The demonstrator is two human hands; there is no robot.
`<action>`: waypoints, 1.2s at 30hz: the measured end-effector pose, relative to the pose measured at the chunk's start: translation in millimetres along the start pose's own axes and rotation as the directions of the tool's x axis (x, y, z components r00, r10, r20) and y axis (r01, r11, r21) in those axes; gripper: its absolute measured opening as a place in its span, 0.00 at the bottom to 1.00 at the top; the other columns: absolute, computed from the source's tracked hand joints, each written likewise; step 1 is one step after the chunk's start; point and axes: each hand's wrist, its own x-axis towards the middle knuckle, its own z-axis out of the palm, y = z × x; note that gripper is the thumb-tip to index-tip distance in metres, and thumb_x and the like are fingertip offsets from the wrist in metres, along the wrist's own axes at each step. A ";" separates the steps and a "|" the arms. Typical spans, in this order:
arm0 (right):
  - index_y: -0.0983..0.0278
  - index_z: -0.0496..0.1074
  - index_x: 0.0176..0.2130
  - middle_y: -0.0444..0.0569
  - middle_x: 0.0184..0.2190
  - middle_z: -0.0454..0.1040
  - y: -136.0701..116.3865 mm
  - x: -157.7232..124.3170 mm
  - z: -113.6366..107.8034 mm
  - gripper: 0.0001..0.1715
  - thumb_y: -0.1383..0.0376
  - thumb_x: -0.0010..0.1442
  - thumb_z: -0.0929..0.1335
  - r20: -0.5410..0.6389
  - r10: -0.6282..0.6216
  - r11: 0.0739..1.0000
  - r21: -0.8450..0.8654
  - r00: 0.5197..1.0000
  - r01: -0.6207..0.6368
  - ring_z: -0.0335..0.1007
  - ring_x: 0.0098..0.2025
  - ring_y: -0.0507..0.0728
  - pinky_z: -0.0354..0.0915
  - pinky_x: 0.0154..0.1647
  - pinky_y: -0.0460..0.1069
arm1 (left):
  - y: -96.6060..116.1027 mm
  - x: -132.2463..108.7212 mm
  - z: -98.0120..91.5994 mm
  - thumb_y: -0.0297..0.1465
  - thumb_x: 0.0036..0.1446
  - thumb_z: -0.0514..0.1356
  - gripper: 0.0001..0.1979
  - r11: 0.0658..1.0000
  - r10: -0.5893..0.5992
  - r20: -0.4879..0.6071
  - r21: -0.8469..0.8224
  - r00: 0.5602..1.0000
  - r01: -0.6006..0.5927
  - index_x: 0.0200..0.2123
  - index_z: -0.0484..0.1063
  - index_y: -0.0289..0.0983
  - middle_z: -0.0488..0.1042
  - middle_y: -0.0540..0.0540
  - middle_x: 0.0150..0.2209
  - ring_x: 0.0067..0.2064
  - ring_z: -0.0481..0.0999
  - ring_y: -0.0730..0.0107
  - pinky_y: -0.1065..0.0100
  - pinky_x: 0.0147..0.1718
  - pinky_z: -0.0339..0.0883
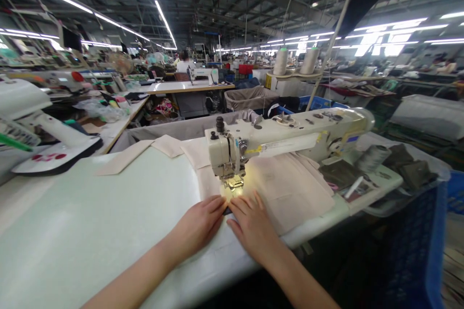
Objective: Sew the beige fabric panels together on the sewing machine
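A white sewing machine (286, 133) stands across the table, its lit needle and presser foot (235, 183) just beyond my fingertips. My left hand (203, 222) has its fingers pressed together at a small dark piece of fabric (227, 211), partly hidden between my two hands. On the other side of that piece, my right hand (255, 224) lies with fingers spread on the work and thumb apart. Beige fabric panels (290, 193) lie flat to the right, under the machine arm. More beige pieces (125, 158) rest along the table's far edge.
The pale tabletop (119, 222) extends left. Right of the machine are a grey thread cone (373, 158) and dark fabric pieces (411, 166). A blue crate (416, 246) stands low at the right. Two thread cones (281, 63) and a grey cloth-lined bin (250, 98) are behind.
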 end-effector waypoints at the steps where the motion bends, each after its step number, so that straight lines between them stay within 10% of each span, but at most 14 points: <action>1: 0.59 0.69 0.56 0.50 0.53 0.75 0.5 1.5 0.6 0.16 0.64 0.70 0.66 0.001 0.000 1.000 0.000 1.000 0.000 0.66 0.59 0.62 0.49 0.69 0.69 | -2.4 0.2 -0.8 0.31 0.70 0.50 0.16 1.000 0.007 0.003 0.001 1.000 -0.007 0.53 0.74 0.37 0.76 0.39 0.53 0.57 0.74 0.56 0.58 0.56 0.72; 22: 0.63 0.71 0.55 0.52 0.54 0.75 -1.3 6.5 7.0 0.16 0.67 0.68 0.68 -0.065 -0.020 0.998 0.052 0.998 0.024 0.66 0.59 0.63 0.55 0.68 0.65 | -50.3 20.0 -5.4 0.30 0.68 0.52 0.16 0.997 -0.071 -0.013 0.002 0.997 0.071 0.56 0.71 0.37 0.75 0.39 0.55 0.55 0.75 0.58 0.57 0.56 0.71; 36: 0.64 0.72 0.50 0.52 0.50 0.76 5.8 -11.0 -0.7 0.13 0.72 0.65 0.69 -0.108 -0.060 0.986 0.147 0.992 0.076 0.69 0.54 0.62 0.66 0.59 0.58 | 20.1 -7.2 0.0 0.28 0.68 0.53 0.14 0.993 -0.064 0.037 0.102 0.997 0.060 0.52 0.73 0.34 0.78 0.38 0.52 0.51 0.76 0.56 0.55 0.51 0.75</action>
